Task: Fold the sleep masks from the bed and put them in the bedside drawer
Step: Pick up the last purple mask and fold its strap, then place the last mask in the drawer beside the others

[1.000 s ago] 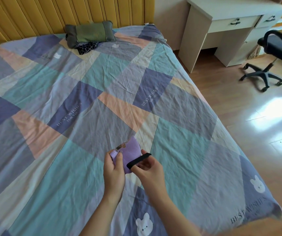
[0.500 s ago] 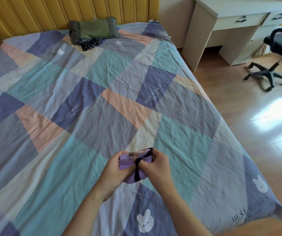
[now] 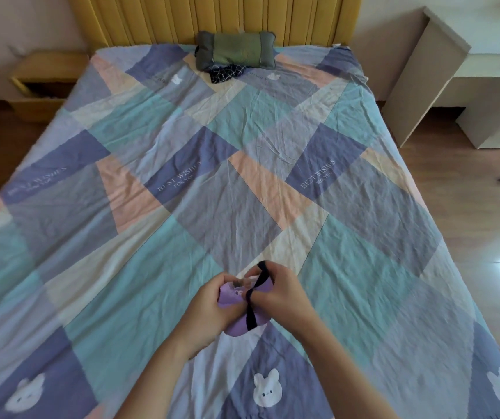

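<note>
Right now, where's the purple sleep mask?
In the head view, the purple sleep mask is low and centre, held between both hands over the bed's near end, its black strap across it.

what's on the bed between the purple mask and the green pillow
Only bare quilt between the mask and the pillow, head view; dark checked cloth lies against the pillow.

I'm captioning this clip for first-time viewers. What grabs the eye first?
Both hands, left hand and right hand, grip a purple sleep mask with a black strap over the patchwork bedspread. A green pillow lies by the yellow headboard.
</note>
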